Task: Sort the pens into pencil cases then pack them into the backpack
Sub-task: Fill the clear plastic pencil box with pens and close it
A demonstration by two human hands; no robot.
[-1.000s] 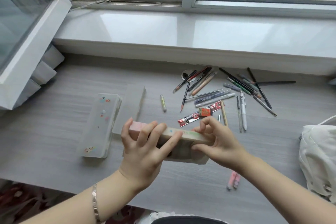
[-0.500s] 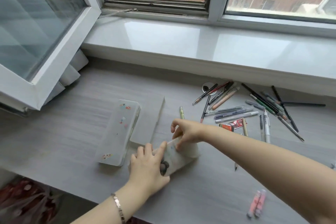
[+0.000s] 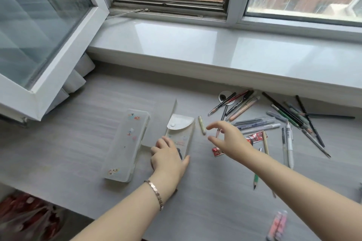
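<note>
A translucent snap-flap pencil case lies flat on the grey desk, its flap shut. My left hand rests palm down on its near end. My right hand hovers open, fingers spread, just right of a short yellow-green pen and holds nothing. A frosted hard pencil box with stickers lies left of the case. Several pens and pencils are scattered at the back right. A red refill packet lies partly under my right hand. The backpack is out of view.
An open window sash juts over the desk's left side. The white windowsill runs along the back. A green pencil and pink pens lie near the front right. A grommet hole sits at the back.
The snap case went from held in both hands to lying flat on the desk. My right hand let go and moved right toward the yellow-green pen. The view shifted left.
</note>
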